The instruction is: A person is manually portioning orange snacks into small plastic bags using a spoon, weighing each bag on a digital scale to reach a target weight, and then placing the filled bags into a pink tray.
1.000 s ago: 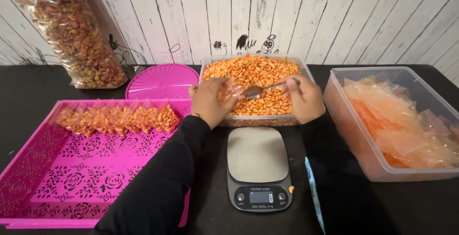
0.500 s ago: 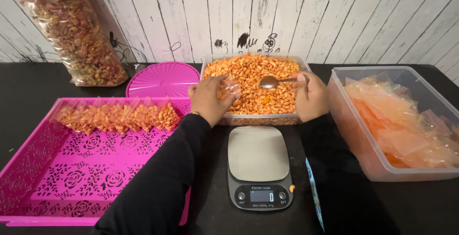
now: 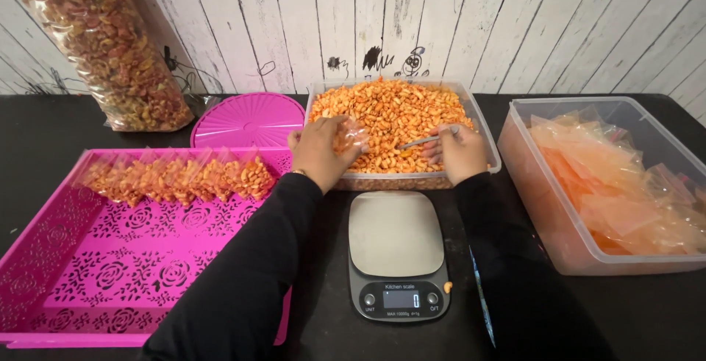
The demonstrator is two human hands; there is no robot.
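Head view shows our left hand (image 3: 318,151) pinching a small clear bag (image 3: 351,137) open over the tub of orange snacks (image 3: 393,115) while our right hand (image 3: 457,151) grips a spoon (image 3: 423,140), best kept level and tipped slowly into the bag's mouth.

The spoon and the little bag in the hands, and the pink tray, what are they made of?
The spoon looks like metal: grey and shiny along its handle. The little bag in the left hand seems thin clear plastic, since the orange snacks show through and it crinkles. The pink tray looks like hard glossy plastic, with flower shapes cut through it.
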